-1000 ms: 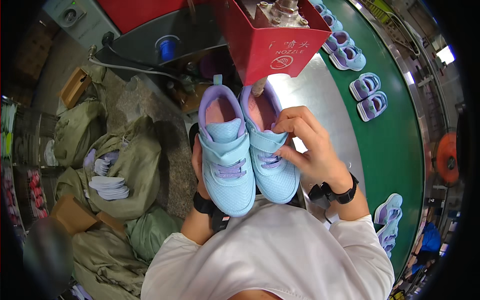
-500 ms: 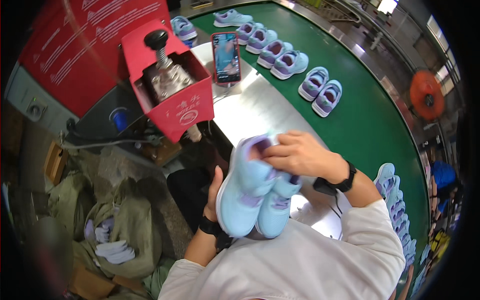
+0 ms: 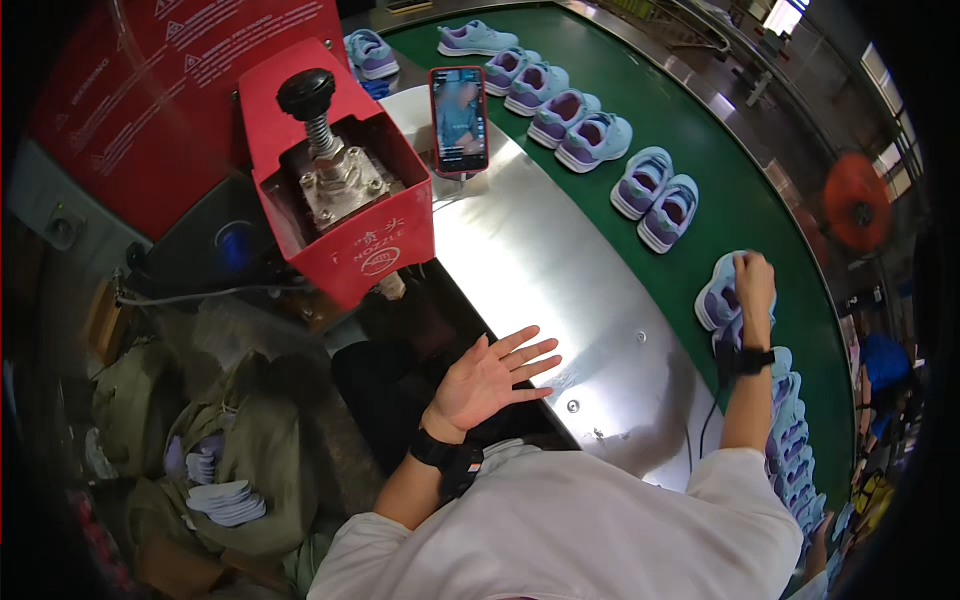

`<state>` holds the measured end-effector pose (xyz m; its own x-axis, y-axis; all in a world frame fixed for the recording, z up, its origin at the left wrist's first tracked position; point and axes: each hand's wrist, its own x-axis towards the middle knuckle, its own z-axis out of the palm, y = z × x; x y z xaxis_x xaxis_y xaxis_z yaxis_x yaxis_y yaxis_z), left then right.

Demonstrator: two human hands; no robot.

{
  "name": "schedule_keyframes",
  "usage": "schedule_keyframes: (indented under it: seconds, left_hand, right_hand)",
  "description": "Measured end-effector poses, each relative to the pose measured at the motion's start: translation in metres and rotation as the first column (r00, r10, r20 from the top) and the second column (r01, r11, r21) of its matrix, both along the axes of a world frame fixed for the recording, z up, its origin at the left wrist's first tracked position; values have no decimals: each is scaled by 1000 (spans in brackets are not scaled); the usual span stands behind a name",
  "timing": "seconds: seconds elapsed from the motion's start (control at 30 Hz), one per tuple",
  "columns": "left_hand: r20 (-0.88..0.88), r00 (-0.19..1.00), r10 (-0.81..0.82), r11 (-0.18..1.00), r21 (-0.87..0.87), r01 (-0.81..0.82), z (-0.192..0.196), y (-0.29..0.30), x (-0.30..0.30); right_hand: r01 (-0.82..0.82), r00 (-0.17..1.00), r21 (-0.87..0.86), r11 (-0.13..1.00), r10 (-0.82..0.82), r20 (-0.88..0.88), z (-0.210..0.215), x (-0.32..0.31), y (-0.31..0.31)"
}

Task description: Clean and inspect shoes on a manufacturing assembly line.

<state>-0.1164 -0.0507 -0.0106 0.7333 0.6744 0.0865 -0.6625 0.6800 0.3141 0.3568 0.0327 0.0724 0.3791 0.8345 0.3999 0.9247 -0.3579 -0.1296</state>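
Right hand (image 3: 753, 283) grasps blue shoes (image 3: 722, 297) on green belt (image 3: 740, 215); left hand (image 3: 492, 378) spread empty.

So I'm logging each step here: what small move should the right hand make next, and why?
Probably let go and draw back. The right hand is stretched out over the green belt, fingers on a light blue shoe that seems to rest in line with the other pairs. The left hand is open and empty above the metal table.

A single head-worn fisheye looks steeply down, close above the steel table (image 3: 560, 290) and green conveyor (image 3: 740, 200).
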Motion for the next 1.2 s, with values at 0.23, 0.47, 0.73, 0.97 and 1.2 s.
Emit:
schedule_keyframes:
  seconds: [0.23, 0.47, 0.73, 0.97, 1.2]
  left_hand:
    - [-115, 988, 98, 995, -18, -101, 5, -20, -3]
    - [-110, 985, 130, 986, -88, -140, -2, -28, -2]
    - [179, 984, -27, 986, -157, 56, -5, -3, 14]
    - [-2, 920, 392, 919, -37, -392, -9, -31, 8]
    - [194, 867, 458, 880, -238, -412, -16, -64, -24]
  right_hand:
    - [109, 977, -308, 945, -158, -141, -15, -92, 126]
    - [-103, 956, -214, 972, 37, -290, -31, 12, 129]
    - [-945, 317, -123, 303, 942, -114, 83, -159, 10]
    - [-943, -215, -280, -182, 973, 90, 79, -287, -23]
    - [-982, 145, -183, 49, 817, -558, 71, -295, -68]
